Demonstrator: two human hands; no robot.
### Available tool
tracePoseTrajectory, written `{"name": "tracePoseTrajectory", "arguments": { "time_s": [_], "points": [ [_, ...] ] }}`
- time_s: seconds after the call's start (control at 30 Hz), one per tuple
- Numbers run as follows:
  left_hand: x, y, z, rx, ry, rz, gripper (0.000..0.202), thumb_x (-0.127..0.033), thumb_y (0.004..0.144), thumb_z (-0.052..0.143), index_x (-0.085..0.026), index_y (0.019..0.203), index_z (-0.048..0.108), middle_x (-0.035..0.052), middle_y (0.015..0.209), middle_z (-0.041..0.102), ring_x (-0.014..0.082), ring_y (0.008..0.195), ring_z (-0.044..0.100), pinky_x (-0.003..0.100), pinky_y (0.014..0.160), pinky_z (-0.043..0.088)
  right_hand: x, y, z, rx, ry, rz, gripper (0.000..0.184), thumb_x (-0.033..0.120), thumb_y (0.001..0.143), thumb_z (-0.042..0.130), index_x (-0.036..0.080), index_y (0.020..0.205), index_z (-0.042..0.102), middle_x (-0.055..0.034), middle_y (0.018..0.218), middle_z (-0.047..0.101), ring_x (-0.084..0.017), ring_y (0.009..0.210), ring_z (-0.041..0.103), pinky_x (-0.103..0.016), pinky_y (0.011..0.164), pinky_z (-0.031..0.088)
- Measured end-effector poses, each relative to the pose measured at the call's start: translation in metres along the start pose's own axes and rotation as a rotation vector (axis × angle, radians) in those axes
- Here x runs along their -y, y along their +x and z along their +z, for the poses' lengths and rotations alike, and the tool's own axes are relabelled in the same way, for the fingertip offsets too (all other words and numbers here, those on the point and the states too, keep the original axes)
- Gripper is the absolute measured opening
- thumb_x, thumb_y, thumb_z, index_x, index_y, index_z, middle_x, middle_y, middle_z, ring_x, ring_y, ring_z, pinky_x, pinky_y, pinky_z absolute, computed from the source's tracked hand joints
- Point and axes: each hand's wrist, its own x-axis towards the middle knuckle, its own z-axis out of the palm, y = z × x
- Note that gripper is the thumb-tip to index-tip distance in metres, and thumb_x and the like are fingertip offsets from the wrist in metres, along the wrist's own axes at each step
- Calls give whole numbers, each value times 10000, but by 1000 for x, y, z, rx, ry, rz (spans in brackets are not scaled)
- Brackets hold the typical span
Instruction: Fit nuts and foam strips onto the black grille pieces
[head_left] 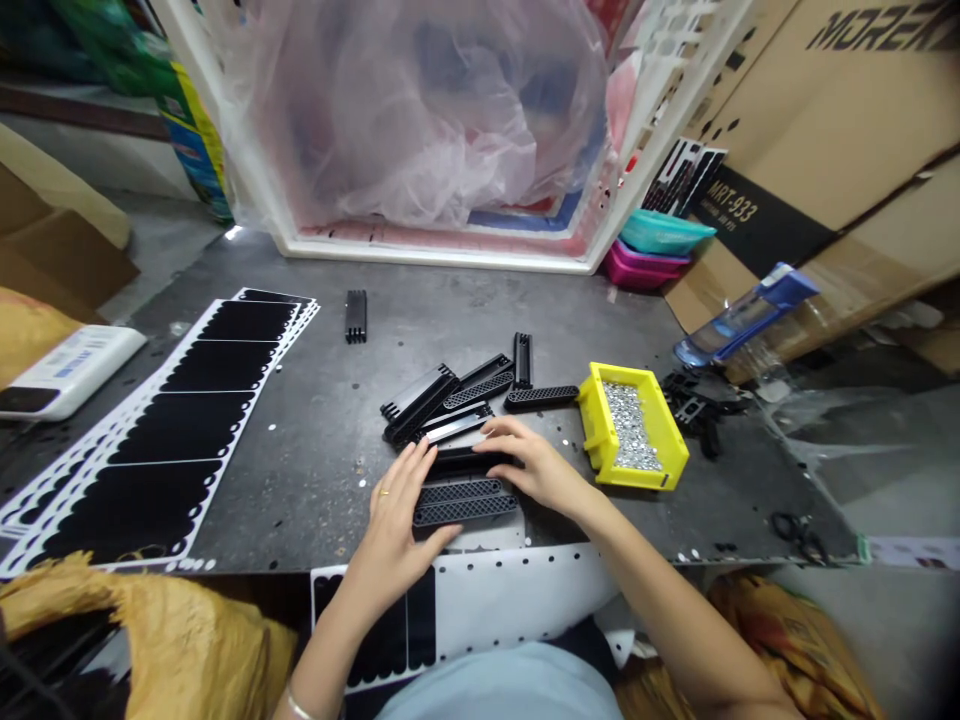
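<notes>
Grey workbench (315, 470): yellow bin (645, 478) full of silver fasteners (631, 428); left hand (397, 510), right hand (536, 465) spread, touching black plastic strip (469, 458) from either end.

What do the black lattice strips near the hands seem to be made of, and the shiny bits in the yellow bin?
The black lattice strips look like moulded plastic with a matte finish, judging by their crisp, even lattice and dull surface. The small pieces in the yellow bin look like bright metal, perhaps plated steel, from their silvery glint, though they are too small to tell for sure.
</notes>
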Motion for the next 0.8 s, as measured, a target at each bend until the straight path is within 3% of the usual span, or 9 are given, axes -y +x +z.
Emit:
{"name": "tracePoseTrajectory", "arguments": {
  "time_s": [0.1,0.13,0.2,0.27,0.33,0.47,0.63,0.73,0.8],
  "points": [
    [2,-2,1,26,-76,-12,916,-342,892,760,-363,1625,211,135,1588,419,362,1496,399,588,1209,368,0,3,-13,214,139,-54,317,171,1024,565,302,1278,702,-32,1393,655,-174,1291,622,-426,1144,490],
    [3,-2,1,35,-110,-24,887,-325,886,764,-362,1610,255,134,1547,445,355,1459,447,573,1194,399,-2,3,-21,213,105,-42,321,182,1043,526,315,1277,702,-20,1396,660,-173,1298,618,-429,1143,491],
    [3,-3,1,43,-157,-43,786,-296,881,763,-354,1557,367,128,1473,477,343,1394,510,555,1172,437,-11,5,-37,45,-144,58,347,171,1051,474,300,1286,694,-39,1412,650,-199,1322,596,-452,1144,483],
    [3,-2,1,31,-174,-44,691,-279,873,766,-341,1487,456,121,1434,492,338,1368,527,560,1172,439,-22,7,-50,-164,-445,191,379,111,1019,456,228,1303,678,-118,1369,659,-262,1316,580,-505,1133,463],
    [3,-2,0,21,-178,-32,651,-274,868,772,-333,1450,486,116,1435,498,337,1371,522,570,1181,428,-29,9,-55,-227,-613,273,376,57,975,465,163,1257,690,-182,1245,695,-318,1240,600,-541,1079,462],
    [1,1,-1,19,-167,-23,826,-297,870,775,-351,1566,333,126,1549,430,349,1461,438,601,1219,373,-19,10,-42,-103,-623,231,256,76,938,573,204,1076,747,-106,958,731,-281,977,664,-449,914,494],
    [-4,0,1,12,-124,-46,1014,-288,865,775,-374,1644,133,115,1691,249,351,1573,261,613,1265,282,11,8,-22,65,-421,138,288,141,961,587,262,1180,728,-50,1032,708,-222,956,682,-374,881,523],
    [-8,-1,-4,2,-154,-46,1001,-359,864,785,-355,1644,157,120,1684,279,347,1561,294,592,1260,307,12,0,-23,13,-328,201,302,178,1005,525,242,1250,690,-73,1124,690,-244,1039,684,-413,946,543],
    [-5,0,-15,-62,-168,-67,817,-415,927,709,-332,1613,275,116,1655,351,327,1530,357,558,1247,340,7,-8,-26,-71,-353,264,298,211,1027,492,238,1258,678,-87,1150,682,-262,1057,685,-446,961,552]
  ]
}}
